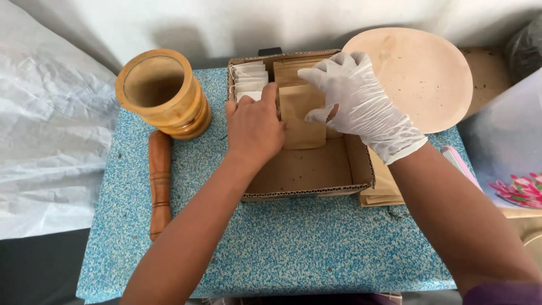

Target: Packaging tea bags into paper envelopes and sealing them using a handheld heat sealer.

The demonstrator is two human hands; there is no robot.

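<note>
**Two hands among brown paper packets in a shallow cardboard box**

A low cardboard box (305, 169) sits on a blue-and-white speckled desk (282, 248). Its far end is packed with upright brown paper packets (299, 116) and, in the far left corner, a row of white sachets (249, 79); the near half of the box floor is bare.

The bare left hand (254, 127) reaches into the box from the near side, its fingers curled down just beside the white sachets and touching the left edge of the nearest brown packet. Whether they pinch anything cannot be told.

The right hand (355, 99), in a white glove, comes from the right with its fingers spread over the tops of the brown packets, the thumb against the front one; it touches them rather than closing round one.

Left of the box stands a wooden mortar (164, 93), with a wooden pestle (160, 181) lying on the desk just near of it. A pale round plate (420, 79) lies to the far right, and a stack of flat brown paper (381, 186) pokes out beside the box's right wall.
</note>
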